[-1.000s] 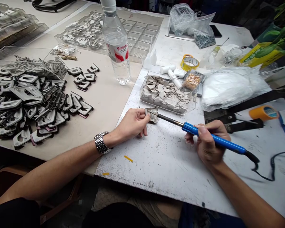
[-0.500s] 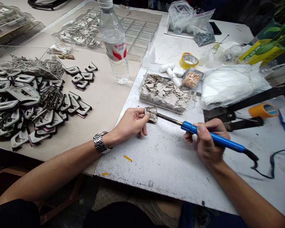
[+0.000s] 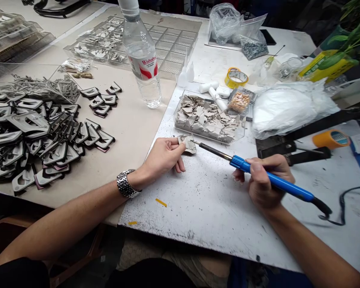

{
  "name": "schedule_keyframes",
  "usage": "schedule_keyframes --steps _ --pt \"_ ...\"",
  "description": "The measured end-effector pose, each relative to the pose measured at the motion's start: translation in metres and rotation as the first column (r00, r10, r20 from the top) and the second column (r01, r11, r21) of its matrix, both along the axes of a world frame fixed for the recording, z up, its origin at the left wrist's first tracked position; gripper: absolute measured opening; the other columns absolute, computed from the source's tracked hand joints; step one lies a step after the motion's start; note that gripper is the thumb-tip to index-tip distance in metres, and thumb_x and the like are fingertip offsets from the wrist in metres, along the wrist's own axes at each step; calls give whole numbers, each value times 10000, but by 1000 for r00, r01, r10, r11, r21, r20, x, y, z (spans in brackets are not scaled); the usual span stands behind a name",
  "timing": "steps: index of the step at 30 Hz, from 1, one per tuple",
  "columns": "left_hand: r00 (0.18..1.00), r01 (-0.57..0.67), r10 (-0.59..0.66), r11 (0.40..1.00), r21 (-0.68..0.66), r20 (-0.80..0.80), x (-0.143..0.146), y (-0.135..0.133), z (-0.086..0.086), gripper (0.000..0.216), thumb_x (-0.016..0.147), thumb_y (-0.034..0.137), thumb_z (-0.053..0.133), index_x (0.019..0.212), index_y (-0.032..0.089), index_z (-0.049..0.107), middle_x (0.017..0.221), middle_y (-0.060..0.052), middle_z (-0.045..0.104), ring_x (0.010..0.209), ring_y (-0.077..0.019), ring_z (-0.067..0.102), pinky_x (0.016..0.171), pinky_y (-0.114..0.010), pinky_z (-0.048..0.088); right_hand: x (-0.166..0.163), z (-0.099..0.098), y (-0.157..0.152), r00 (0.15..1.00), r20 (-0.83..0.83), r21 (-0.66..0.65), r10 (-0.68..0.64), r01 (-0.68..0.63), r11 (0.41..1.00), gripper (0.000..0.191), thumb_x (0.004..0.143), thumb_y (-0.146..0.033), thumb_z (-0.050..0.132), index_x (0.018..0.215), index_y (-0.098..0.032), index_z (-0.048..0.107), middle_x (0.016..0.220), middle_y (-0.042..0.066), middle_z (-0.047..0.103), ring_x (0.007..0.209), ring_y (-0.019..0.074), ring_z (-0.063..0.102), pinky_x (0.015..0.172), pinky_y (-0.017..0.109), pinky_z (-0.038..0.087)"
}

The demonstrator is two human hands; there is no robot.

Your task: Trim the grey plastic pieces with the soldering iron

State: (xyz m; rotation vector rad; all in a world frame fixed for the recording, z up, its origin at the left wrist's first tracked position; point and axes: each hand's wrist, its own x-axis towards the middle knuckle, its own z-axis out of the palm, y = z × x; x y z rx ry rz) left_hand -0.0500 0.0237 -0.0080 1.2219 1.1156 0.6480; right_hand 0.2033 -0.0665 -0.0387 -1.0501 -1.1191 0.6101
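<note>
Between thumb and fingers, my left hand pinches a small grey plastic part just above the white table top. My right hand is closed round the blue handle of a soldering iron. The iron's thin tip points left and ends close to the part's right side; I cannot tell whether it touches. Just behind the part stands a clear tray full of loose grey pieces.
Left lies a heap of black-and-grey frames, with a smaller group behind. A water bottle stands near a compartment tray. Yellow tape, a white bag and a black stand are right. The iron's cord trails right.
The soldering iron's tip has drawn back to the right, off the middle of the grey part. The part has shifted slightly left in my left hand. The view has moved a little.
</note>
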Motion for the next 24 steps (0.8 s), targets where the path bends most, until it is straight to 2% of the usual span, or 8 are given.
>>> schedule_keyframes --steps 12,24 --pt "1000 2 -2 1000 1 -10 -1 0 -2 286 1019 361 708 789 201 652 518 -45 705 376 -116 614 394 -199 480 0 1 1 1000 -6 -10 19 -19 1000 222 973 -258 812 863 -221 623 700 -31 724 494 188 702 366 271 485" --pt "1000 -6 6 1000 14 -20 -1 0 1 297 1043 310 658 770 195 632 522 -45 709 385 -118 625 398 -187 488 -1 3 0 1000 -2 -53 6 -6 999 240 963 -296 831 855 -222 630 690 -33 726 493 186 710 370 260 494"
